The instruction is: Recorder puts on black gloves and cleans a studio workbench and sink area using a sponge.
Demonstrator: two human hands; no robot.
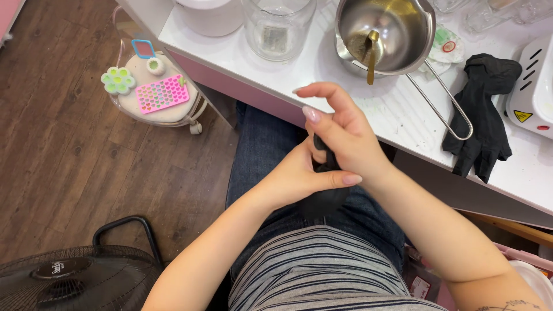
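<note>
Seated person, viewed from above; both hands meet over the lap, just below the edge of the white surface (299,69). Between them sits 1 black glove (325,198), thin and crumpled, most of it bunched under the palms. Left hand (294,178) wraps the glove from below, thumb laid flat across its top. Right hand (345,135) comes down from above: thumb and lower fingers (322,129) pinch the glove's upper end, while the index finger lifts free and curls outward. Judged from its folds, the glove is light, limp and stretchy, probably a little clingy; it would tear rather than break, and the cuff edge looks like the soundest place to take hold. Which end is the cuff cannot be told, since the hands cover it. A 2nd black glove (481,112) lies slack on the surface, right of a steel pot (386,31) with a wire handle and a drip of amber liquid at its spout. A glass jar (277,26) stands left of the pot. A white appliance (536,86) is cut off at the right. On the wood floor: a stool (158,92) carrying pink and green moulds, and a black fan (75,276), partly out of frame.
</note>
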